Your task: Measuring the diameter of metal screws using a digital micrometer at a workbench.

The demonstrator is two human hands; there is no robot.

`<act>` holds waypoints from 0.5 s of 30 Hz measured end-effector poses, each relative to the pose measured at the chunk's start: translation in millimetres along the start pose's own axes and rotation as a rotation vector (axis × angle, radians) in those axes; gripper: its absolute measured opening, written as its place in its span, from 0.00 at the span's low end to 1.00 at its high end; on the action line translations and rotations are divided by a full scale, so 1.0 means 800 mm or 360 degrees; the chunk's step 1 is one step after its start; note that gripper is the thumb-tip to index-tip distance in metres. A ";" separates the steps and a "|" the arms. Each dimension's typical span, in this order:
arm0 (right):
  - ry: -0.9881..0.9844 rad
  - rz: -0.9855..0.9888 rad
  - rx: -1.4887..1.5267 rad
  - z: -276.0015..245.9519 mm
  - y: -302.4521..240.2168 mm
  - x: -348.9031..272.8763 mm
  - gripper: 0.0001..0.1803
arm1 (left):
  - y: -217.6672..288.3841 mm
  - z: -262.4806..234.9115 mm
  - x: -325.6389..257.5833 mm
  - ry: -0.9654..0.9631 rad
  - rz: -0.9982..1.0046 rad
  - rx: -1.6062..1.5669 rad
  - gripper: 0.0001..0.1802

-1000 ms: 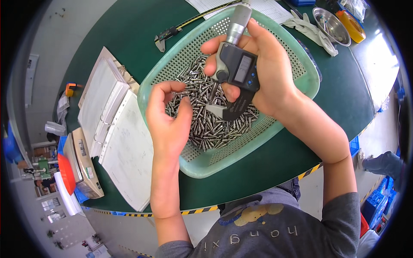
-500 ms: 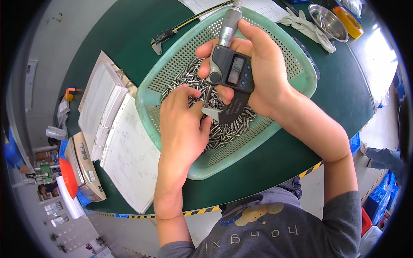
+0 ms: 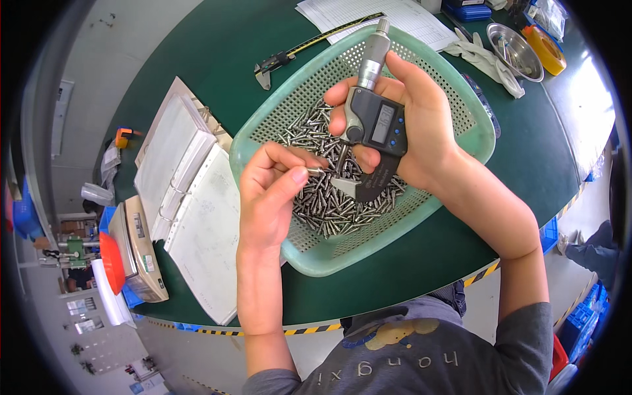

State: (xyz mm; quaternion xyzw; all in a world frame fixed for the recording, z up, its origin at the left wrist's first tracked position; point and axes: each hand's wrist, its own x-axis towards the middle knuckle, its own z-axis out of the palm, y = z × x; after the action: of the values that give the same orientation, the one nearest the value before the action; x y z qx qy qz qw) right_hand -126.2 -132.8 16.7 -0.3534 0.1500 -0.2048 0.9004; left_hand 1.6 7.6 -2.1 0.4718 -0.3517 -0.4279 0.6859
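the left hand [image 3: 266,197] is pinching a metal pin [image 3: 315,170] above the green basket [image 3: 464,131]; the right hand [image 3: 424,128] is gripping the micrometer [image 3: 372,118]. aligning the pin squarely with its gap should help.

left hand [image 3: 268,196] pinches a pin [image 3: 315,171] (micrometer [image 3: 376,122] in right hand [image 3: 426,131]).

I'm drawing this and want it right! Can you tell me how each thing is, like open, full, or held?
Left hand: pinching a metal pin
Right hand: gripping the micrometer
Micrometer: held, display on
Metal pins: loose, heaped together
Green basket: partly filled
Binder: open
Caliper: lying down, not held
Metal bowl: holding small things
White glove: not worn
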 end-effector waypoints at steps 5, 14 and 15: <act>-0.0066 0.0055 0.0055 -0.002 0.000 0.003 0.32 | 0.000 0.003 0.001 -0.0070 -0.0024 0.0097 0.04; -0.0068 0.0044 -0.0049 0.003 0.000 0.000 0.32 | 0.003 0.005 0.000 -0.0102 -0.0062 0.0155 0.04; -0.0072 0.0035 -0.0059 0.004 0.000 0.000 0.32 | 0.004 0.005 0.000 -0.0101 -0.0062 0.0155 0.04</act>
State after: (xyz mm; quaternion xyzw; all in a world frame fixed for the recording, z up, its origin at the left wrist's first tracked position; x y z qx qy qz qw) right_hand -124.7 -131.3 19.0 -0.3729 0.1374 -0.1840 0.8990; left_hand -0.9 6.8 2.2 0.4975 -0.3844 -0.4384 0.6422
